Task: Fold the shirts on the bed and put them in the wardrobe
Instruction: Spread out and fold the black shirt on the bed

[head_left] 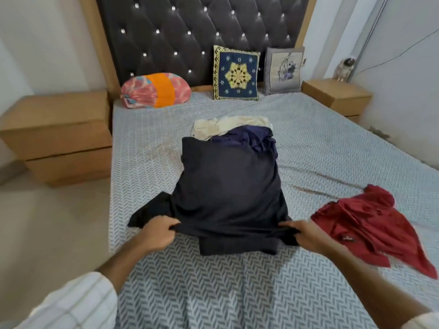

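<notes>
A dark navy shirt (228,191) lies spread on the bed (320,143), its near end lifted. My left hand (159,231) grips the shirt's near left shoulder, next to a sleeve that sticks out to the left. My right hand (306,235) grips the near right shoulder. Under the shirt's far end lie a crumpled blue garment (251,138) and a cream garment (225,127). A dark red shirt (370,224) lies rumpled on the bed to the right of my right hand.
Three cushions lean at the headboard: a pink and orange one (155,90), a blue patterned one (236,73), a grey one (283,71). Wooden bedside cabinets stand at the left (59,136) and right (337,96). Floor runs along the bed's left side.
</notes>
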